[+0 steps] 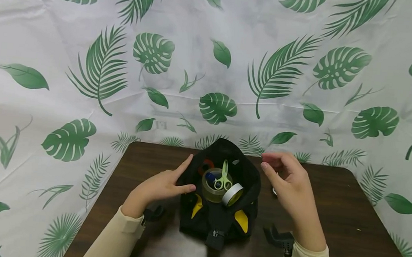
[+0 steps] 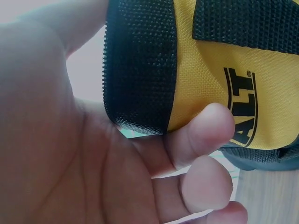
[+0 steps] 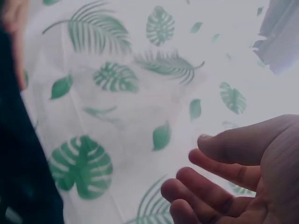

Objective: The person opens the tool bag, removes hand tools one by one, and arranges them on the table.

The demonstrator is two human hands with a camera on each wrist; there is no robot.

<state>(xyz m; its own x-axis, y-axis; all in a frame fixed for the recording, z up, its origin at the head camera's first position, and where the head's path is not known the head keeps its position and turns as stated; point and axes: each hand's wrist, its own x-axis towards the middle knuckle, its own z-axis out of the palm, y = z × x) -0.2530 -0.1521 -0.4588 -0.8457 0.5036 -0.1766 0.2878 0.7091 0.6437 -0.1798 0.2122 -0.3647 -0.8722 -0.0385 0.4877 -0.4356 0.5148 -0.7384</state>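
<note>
A black and yellow tool bag [image 1: 197, 225] stands on the table with its top spread wide. My left hand [image 1: 164, 187] holds its left side, thumb over the rim; in the left wrist view, fingertips rest by the yellow panel [image 2: 205, 84] lettered "ALT". Inside the bag sit a clear tape roll [image 1: 208, 194], light green scissors [image 1: 224, 177], a white-rimmed tape roll [image 1: 232, 195], a blue item [image 1: 210, 178] and a red ring-shaped item [image 1: 206, 166]. Just right of the bag, my right hand [image 1: 291, 185] hovers with loosely bent fingers, holding nothing.
The dark wooden table [image 1: 345, 222] extends on both sides of the bag. A small white object [image 1: 274, 191], partly hidden, lies beside the right hand. A leaf-printed sheet [image 1: 197, 62] hangs behind the table's far edge.
</note>
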